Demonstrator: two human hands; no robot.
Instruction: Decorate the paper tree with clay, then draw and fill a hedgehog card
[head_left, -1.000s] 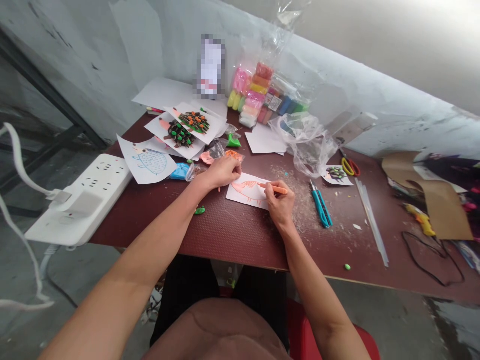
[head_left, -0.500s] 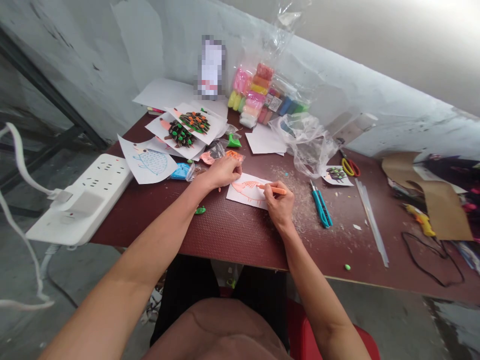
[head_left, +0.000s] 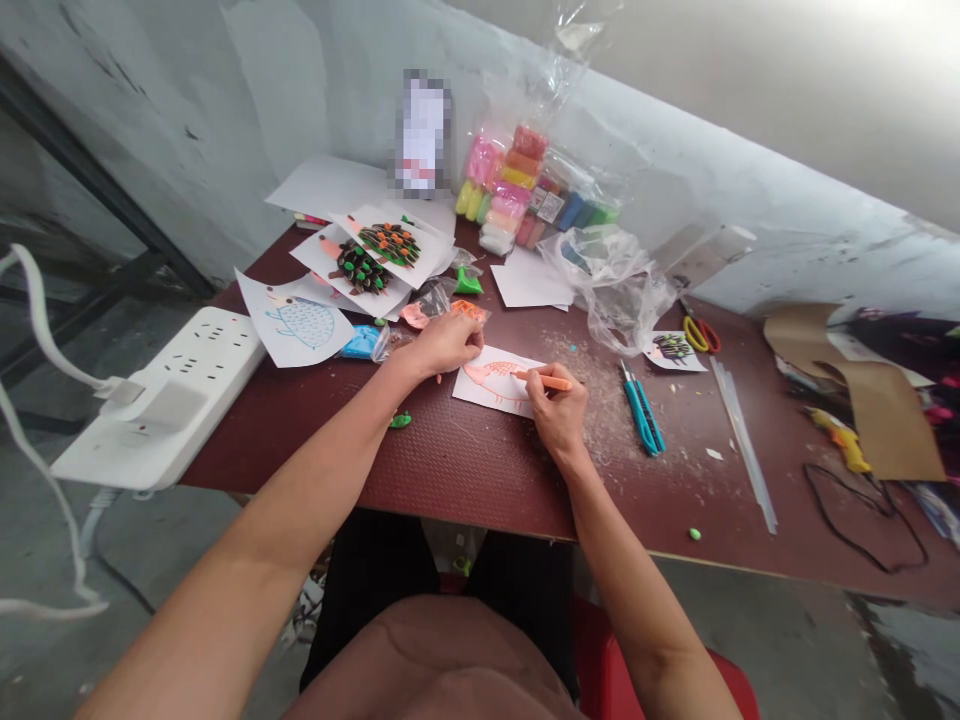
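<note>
Currently small white paper card with orange hedgehog outline (head_left: 496,382), light and flimsy, is pinned flat at its edge by left hand (head_left: 444,343), slim orange modelling tool (head_left: 546,380) pinched in right hand (head_left: 559,408).

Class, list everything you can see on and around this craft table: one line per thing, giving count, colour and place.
Paper card: one, white with orange drawing, table centre.
Orange pen: one, in right hand.
Hedgehog pictures: several, white, far left.
Clay packs: many, mixed colours, by wall.
Plastic bag: one, clear, centre right.
Blue tools: two, right of card.
Scissors: one, yellow-red, right.
Power strip: one, white, left.
Table: one, dark red.
Left hand: on card edge.
Right hand: gripping pen.
</note>
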